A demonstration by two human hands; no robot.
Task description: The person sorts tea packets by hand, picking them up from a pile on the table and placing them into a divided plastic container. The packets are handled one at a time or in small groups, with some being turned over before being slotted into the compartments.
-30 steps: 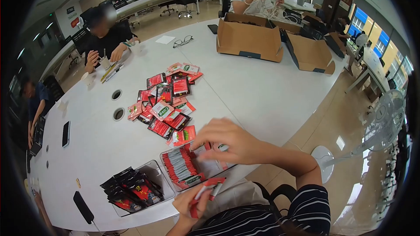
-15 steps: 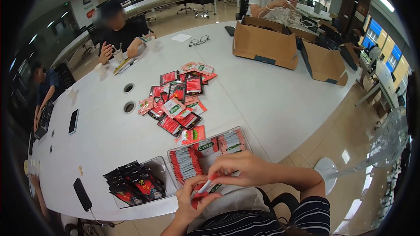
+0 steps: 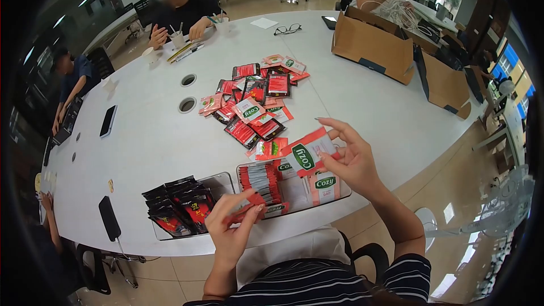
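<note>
My right hand (image 3: 352, 161) pinches a red and white Cozy sachet (image 3: 309, 152) above the clear tray (image 3: 294, 211). Its label faces up. Over the tray's left end, my left hand (image 3: 232, 224) has thumb and finger closed on a red sachet (image 3: 249, 213), partly hidden by the fingers. Rows of sachets (image 3: 259, 180) stand on edge in the tray, and another Cozy sachet (image 3: 324, 187) lies flat at its right. Left of it, a second tray (image 3: 221, 181) holds black and red packets (image 3: 184, 207). A loose pile of sachets (image 3: 255, 102) lies beyond.
Two phones (image 3: 108, 121) (image 3: 109, 218) lie on the left of the table. Cardboard boxes (image 3: 371, 51) stand at the back right, near glasses (image 3: 288, 29). A person in black (image 3: 181, 14) sits across, with cups and pens; others sit left and back. A fan (image 3: 493, 204) stands right.
My hands have moved apart. The right has lifted a Cozy sachet up and to the right; the left is over the tray's left end. The view has shifted, so the table appears moved.
</note>
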